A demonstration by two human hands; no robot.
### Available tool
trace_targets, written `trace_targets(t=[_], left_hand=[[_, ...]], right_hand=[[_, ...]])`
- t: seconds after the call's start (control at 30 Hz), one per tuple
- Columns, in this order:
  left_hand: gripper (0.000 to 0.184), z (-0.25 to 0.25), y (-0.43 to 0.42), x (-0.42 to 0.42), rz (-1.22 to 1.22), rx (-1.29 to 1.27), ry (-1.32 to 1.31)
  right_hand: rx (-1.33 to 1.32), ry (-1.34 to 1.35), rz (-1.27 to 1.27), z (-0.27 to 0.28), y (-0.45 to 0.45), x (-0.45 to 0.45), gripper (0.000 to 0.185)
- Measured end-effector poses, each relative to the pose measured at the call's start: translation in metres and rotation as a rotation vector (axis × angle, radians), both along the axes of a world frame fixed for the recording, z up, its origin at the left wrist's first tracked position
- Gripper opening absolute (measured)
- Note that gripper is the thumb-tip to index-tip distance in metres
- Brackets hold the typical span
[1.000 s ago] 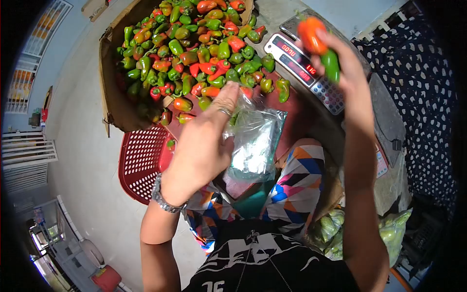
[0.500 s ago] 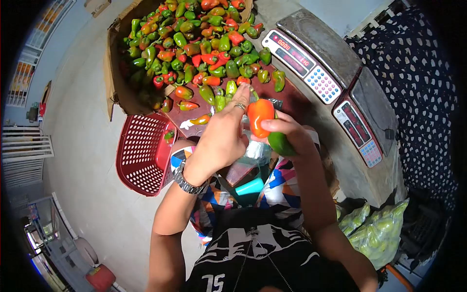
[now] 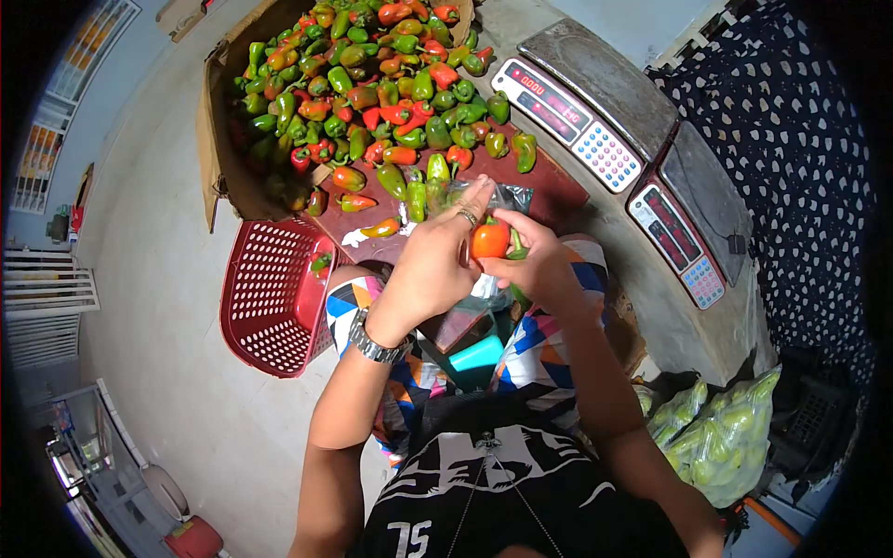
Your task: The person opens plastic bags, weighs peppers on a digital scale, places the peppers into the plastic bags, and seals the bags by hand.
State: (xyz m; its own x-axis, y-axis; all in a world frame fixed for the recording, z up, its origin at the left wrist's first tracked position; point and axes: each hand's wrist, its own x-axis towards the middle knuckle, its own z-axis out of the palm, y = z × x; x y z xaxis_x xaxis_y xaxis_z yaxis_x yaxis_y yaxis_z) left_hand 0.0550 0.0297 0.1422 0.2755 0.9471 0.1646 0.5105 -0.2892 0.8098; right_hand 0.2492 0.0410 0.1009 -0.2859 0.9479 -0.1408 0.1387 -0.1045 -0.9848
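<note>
My right hand [image 3: 539, 265] is closed around an orange-red bell pepper [image 3: 489, 240] and a green pepper [image 3: 517, 249], their stems showing between the fingers. Close on its left, my left hand [image 3: 433, 256], wearing a ring and a metal watch, has long, extended fingers against a clear plastic bag [image 3: 486, 286]. Its grip on the bag is partly hidden. Beyond the hands, several green and red peppers [image 3: 416, 199] lie on the dark red tabletop [image 3: 349, 223].
A big cardboard box [image 3: 216, 130] spills a heap of peppers [image 3: 372, 93]. A red perforated basket [image 3: 265, 307] stands at left. Two digital scales [image 3: 605, 153] are at right, above bagged green produce [image 3: 730, 446]. A turquoise object [image 3: 476, 354] sits between the knees.
My right hand has turned and drawn in toward my left hand, bringing the orange-red pepper lower and tilting it. The green pepper has shifted within the fingers. My left hand stays nearly in place.
</note>
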Motion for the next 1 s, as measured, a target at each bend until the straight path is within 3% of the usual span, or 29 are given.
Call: trace_targets(t=[0.07, 0.27, 0.37, 0.47, 0.63, 0.7, 0.73, 0.83, 0.93, 1.0], left_hand=[[0.098, -0.003, -0.001, 0.000, -0.019, 0.006, 0.023], [0.097, -0.006, -0.002, 0.015, -0.065, -0.003, -0.008], [0.096, 0.001, 0.002, 0.011, -0.083, -0.009, 0.025], [0.090, 0.021, 0.009, 0.005, -0.111, 0.007, 0.062], [0.086, 0.048, 0.024, 0.001, -0.137, -0.048, 0.093], [0.085, 0.055, 0.029, 0.000, -0.107, -0.101, 0.124], [0.085, 0.057, 0.031, -0.001, -0.093, -0.105, 0.135], [0.083, 0.055, 0.039, -0.006, -0.072, -0.078, 0.142], [0.082, 0.065, 0.045, -0.009, -0.053, -0.132, 0.154], [0.082, 0.065, 0.046, -0.010, -0.048, -0.112, 0.160]], right_hand=[[0.480, -0.265, -0.101, -0.022, -0.003, -0.005, 0.069], [0.405, -0.469, -0.237, -0.004, -0.005, -0.023, 0.055], [0.608, -0.358, -0.248, -0.025, 0.008, -0.016, 0.051], [-0.378, 0.054, -0.172, 0.042, 0.021, -0.014, 0.042], [-0.365, 0.576, -0.050, 0.038, 0.043, -0.010, 0.038], [-0.739, 0.998, -0.118, 0.050, 0.048, -0.011, 0.052], [-0.749, 0.926, -0.263, 0.067, 0.046, -0.024, 0.051], [-0.692, 0.802, -0.206, 0.053, 0.051, -0.029, 0.050], [-0.353, 0.466, -0.180, 0.046, 0.049, -0.034, 0.052], [0.048, -0.056, -0.229, 0.046, 0.043, -0.041, 0.044]])
